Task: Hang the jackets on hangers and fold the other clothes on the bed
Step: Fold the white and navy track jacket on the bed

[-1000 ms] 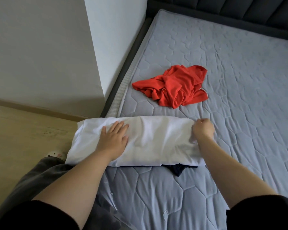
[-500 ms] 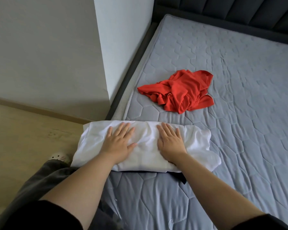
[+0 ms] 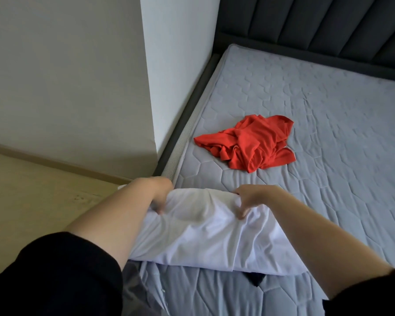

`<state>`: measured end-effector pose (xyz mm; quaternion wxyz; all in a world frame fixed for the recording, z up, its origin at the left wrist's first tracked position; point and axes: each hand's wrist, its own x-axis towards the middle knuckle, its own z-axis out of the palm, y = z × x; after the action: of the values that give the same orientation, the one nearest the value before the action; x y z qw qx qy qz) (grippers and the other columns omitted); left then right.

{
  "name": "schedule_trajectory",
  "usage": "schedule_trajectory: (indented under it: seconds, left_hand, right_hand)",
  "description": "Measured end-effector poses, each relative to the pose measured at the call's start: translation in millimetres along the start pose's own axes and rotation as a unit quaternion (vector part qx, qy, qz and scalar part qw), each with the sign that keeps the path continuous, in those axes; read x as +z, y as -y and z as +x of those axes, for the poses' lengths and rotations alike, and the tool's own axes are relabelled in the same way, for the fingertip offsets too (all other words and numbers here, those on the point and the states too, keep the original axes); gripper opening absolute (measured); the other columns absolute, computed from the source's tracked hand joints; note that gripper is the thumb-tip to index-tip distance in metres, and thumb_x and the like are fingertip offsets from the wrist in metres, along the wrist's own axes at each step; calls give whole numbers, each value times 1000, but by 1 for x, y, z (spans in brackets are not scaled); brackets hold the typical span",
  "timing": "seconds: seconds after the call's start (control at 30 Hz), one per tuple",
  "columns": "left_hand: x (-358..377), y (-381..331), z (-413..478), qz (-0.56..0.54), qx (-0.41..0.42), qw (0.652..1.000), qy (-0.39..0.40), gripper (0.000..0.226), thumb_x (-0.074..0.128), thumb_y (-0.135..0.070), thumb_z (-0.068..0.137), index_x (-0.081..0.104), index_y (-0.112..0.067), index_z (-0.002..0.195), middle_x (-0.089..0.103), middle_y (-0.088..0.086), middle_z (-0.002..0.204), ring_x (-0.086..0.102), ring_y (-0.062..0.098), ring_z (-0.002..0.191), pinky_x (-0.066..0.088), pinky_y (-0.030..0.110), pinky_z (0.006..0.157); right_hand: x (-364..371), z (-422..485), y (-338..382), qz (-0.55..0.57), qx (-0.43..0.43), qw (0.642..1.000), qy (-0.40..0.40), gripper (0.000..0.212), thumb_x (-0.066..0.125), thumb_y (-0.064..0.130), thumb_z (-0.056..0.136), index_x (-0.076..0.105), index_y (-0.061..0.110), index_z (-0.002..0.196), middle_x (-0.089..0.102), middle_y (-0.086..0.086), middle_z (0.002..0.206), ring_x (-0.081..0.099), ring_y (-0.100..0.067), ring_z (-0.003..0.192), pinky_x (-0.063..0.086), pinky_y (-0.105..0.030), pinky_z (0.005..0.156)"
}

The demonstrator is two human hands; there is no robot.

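Note:
A white garment (image 3: 205,238), folded into a long band, lies across the near left corner of the grey quilted mattress (image 3: 328,133). My left hand (image 3: 160,192) grips its far left edge with curled fingers. My right hand (image 3: 249,199) pinches the far edge near the middle, and the cloth bunches up between the two hands. A crumpled red garment (image 3: 249,142) lies further back on the mattress, apart from both hands. A dark piece of cloth (image 3: 255,279) peeks out from under the white garment's near edge.
A white wall corner (image 3: 169,76) stands just left of the bed. The dark padded headboard (image 3: 317,26) runs along the far side. Wooden floor (image 3: 32,190) lies to the left. Grey cloth (image 3: 141,293) hangs at the bed's near edge.
Both hands were pressing flat on the white garment. They have moved to its far edge and now grip it, lifting the cloth into a bunch. The view has tilted upward.

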<state>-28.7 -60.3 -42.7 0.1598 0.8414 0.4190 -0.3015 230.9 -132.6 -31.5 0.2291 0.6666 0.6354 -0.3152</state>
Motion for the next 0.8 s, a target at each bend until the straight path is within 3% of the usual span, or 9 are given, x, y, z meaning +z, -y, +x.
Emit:
schedule_trajectory:
  seconds: [0.13, 0.27, 0.4, 0.47, 0.53, 0.63, 0.73, 0.8]
  left_hand:
    - [-11, -7, -22, -10, -19, 997, -70, 25, 73, -16, 69, 59, -20, 89, 63, 3, 100, 62, 25, 89, 46, 29, 67]
    - [-39, -8, -50, -7, -53, 966, -253, 19, 56, -11, 76, 54, -21, 92, 62, 8, 105, 59, 30, 94, 36, 29, 65]
    - [-63, -18, -73, 68, -68, 921, -379, 32, 58, -4, 76, 49, -17, 105, 58, 6, 109, 58, 31, 99, 35, 35, 67]
    - [-60, -22, -78, 110, -52, 895, -430, 41, 56, 2, 76, 53, -14, 115, 58, 7, 111, 57, 30, 101, 37, 37, 76]
    - [-42, -28, -81, 118, -11, 875, -469, 38, 53, 6, 76, 59, -10, 109, 59, 11, 106, 57, 31, 95, 39, 38, 78]
    - [7, -43, -78, 173, 22, 867, -468, 19, 65, -6, 75, 65, -14, 93, 63, 8, 96, 60, 27, 88, 45, 35, 74]
    - [68, -57, -62, 149, 19, 942, -300, 30, 48, -11, 90, 53, -16, 119, 51, 6, 122, 48, 26, 113, 38, 36, 90]
    - [95, -60, -56, 118, 18, 970, -212, 39, 46, -5, 89, 45, -15, 126, 45, 7, 128, 42, 27, 117, 35, 36, 94]
  right_hand:
    - [-10, -22, -2, 37, -21, 996, -84, 33, 78, 18, 65, 56, 23, 89, 56, 6, 89, 52, -14, 82, 38, -22, 60]
    - [-40, -53, -5, 20, -41, 968, -249, 29, 73, 15, 64, 46, 25, 70, 49, 7, 75, 50, -18, 76, 38, -28, 61]
    - [-58, -79, -13, 4, -46, 900, -434, 13, 57, 11, 74, 52, 16, 84, 52, 2, 78, 54, -29, 78, 36, -31, 60]
    - [-49, -86, -15, -21, -65, 856, -513, 21, 57, 6, 73, 56, 9, 93, 57, -8, 83, 55, -33, 80, 35, -34, 61]
    - [-26, -90, -14, -49, -98, 822, -559, 31, 64, -2, 64, 60, 0, 95, 60, -17, 83, 58, -37, 77, 40, -39, 61]
    - [31, -90, -11, -107, -124, 809, -565, 40, 76, -7, 38, 64, 2, 76, 57, -14, 65, 58, -34, 56, 48, -36, 50]
    - [96, -81, -5, -169, -145, 847, -482, 50, 81, 5, 24, 66, 13, 71, 56, -2, 63, 57, -22, 52, 45, -24, 48]
    - [126, -75, -5, -149, -155, 874, -436, 51, 82, 12, 25, 68, 16, 74, 59, 1, 67, 59, -20, 56, 46, -22, 49]
